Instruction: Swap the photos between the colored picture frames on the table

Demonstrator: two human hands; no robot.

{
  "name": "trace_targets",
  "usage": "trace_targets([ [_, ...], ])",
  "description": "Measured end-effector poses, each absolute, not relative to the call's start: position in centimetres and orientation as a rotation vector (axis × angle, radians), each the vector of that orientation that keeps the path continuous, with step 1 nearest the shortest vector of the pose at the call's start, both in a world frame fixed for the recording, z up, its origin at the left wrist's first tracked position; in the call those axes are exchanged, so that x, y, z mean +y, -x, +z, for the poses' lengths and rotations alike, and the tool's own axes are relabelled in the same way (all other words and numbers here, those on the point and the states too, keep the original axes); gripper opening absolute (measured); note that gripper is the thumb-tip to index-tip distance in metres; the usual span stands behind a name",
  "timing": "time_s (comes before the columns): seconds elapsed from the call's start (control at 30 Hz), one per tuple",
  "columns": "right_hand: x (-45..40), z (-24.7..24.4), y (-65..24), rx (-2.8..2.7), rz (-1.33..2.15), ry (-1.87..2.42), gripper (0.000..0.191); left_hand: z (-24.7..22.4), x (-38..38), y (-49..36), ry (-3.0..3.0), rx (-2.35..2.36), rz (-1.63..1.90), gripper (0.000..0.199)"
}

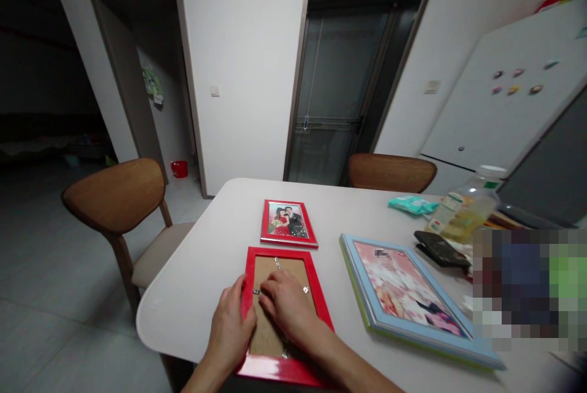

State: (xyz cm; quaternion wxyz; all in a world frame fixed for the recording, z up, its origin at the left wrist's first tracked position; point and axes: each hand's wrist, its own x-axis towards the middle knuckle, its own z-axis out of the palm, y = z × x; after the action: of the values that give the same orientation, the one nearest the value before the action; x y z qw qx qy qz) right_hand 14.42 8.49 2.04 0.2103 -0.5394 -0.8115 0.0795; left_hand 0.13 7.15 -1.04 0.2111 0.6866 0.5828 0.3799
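A red picture frame [323, 306] lies face down on the table, its brown backing board [265, 335] showing. Small metal clips sit along the board's edges, one of them a right-side clip [306, 290]. My left hand [232, 323] grips the frame's left edge, thumb on the near face and fingers along the outer side. Over the board, my right hand [290, 304] has its fingers curled together, the tips close to the left-side clip [256, 291]; what they pinch, if anything, is hidden. Just beyond lies a smaller red frame [288, 244], face up, with a picture of a couple.
To the right, a light blue picture frame [362, 289] rests on a green-edged one. Past it are a dark phone [443, 250], a plastic bottle [463, 203] of yellowish liquid and a teal packet [413, 204]. Wooden chairs stand at the left [119, 194] and far side.
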Motion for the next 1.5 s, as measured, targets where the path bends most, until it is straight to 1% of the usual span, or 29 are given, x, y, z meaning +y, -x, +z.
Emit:
trace_targets([
  [0.17, 9.7, 1.4, -13.0, -2.221, 0.139, 1.599, 0.019, -1.1, 7.2, -0.1, -1.929, 1.588, 1.068, 0.047],
  [0.37, 10.5, 1.1, -14.2, -2.16, 0.114, 1.605, 0.021, -0.8, 7.0, -0.2, -1.908, 1.618, 1.05, 0.048],
  [0.53, 11.8, 1.2, -15.7, -2.042, 0.027, 1.807, 0.025, -0.7, 7.1, -0.3, -1.927, 1.627, 1.017, 0.049],
  [0.77, 12.3, 1.8, -15.5, -2.052, 0.053, 1.794, 0.029, -0.4, 7.7, -0.3, -1.939, 1.682, 0.935, 0.05],
  [0.83, 11.4, 2.4, -16.1, -2.088, 0.13, 1.724, 0.037, -0.2, 7.8, -0.3, -1.939, 1.686, 0.916, 0.049],
  [0.9, 9.8, 3.1, -17.1, -2.177, 0.317, 1.579, 0.042, -0.2, 7.8, -0.2, -1.941, 1.685, 0.909, 0.049],
  [1.0, 7.0, 3.9, -18.4, -2.321, 0.632, 1.377, 0.037, -0.3, 7.8, -0.2, -1.931, 1.691, 0.913, 0.049],
  [1.07, 5.5, 3.9, -18.7, -2.35, 0.691, 1.332, 0.032, -0.3, 7.8, -0.2, -1.916, 1.696, 0.921, 0.049],
  [1.2, 4.5, 3.0, -17.8, -2.283, 0.53, 1.347, 0.016, -0.3, 7.8, -0.2, -1.909, 1.685, 0.941, 0.048],
  [1.27, 4.6, 2.6, -17.4, -2.267, 0.482, 1.351, 0.014, -0.3, 7.8, -0.1, -1.923, 1.677, 0.941, 0.048],
  [1.4, 5.1, 2.3, -17.6, -2.134, 0.384, 1.525, 0.031, -0.4, 7.8, -0.1, -1.924, 1.659, 0.953, 0.047],
  [1.5, 5.5, 2.1, -17.7, -2.075, 0.317, 1.669, 0.033, -0.4, 7.9, -0.1, -1.912, 1.649, 0.966, 0.045],
])
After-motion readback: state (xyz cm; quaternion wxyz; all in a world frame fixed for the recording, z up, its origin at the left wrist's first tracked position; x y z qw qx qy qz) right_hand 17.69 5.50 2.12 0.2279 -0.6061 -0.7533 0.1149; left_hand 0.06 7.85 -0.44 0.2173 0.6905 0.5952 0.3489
